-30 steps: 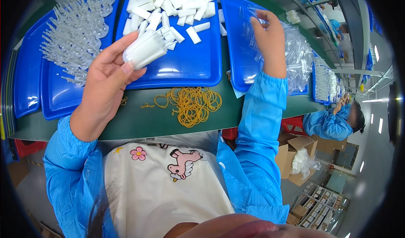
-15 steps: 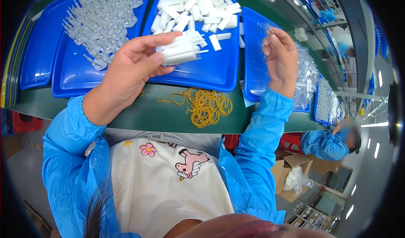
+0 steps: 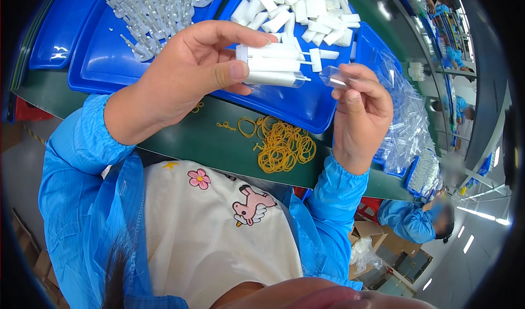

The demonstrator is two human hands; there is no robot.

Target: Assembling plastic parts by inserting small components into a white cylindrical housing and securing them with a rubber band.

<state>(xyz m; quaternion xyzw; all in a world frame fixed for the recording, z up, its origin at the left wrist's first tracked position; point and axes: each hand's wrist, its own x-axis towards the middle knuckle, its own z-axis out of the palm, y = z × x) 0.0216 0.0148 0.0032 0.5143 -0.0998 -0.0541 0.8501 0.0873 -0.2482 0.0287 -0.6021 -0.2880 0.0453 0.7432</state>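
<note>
My left hand [image 3: 188, 68] is closed around a small bundle of white sponge-like cylinders [image 3: 273, 65]. Thin white stems stick out of their right ends, and clear plastic surrounds at least the lowest one. Just to the right, my right hand [image 3: 363, 109] pinches a short clear plastic sleeve [image 3: 332, 78] between thumb and fingers. The sleeve's open end faces the stems, a small gap apart. Both hands are above a blue tray [image 3: 306, 109] that bears a heap of white foam pieces [image 3: 298, 8].
Yellow rubber bands [image 3: 284, 145] lie on the green table [image 3: 224, 150] before me. At left, a blue tray [image 3: 98, 68] bears white stemmed parts [image 3: 156, 8]. Clear plastic sleeves [image 3: 402, 112] are piled at right. A person in blue [image 3: 410, 220] sits farther right.
My right hand has come down and left with the clear sleeve, toward the bundle. My left hand has moved right and slightly up, still holding the bundle. The view has shifted.
</note>
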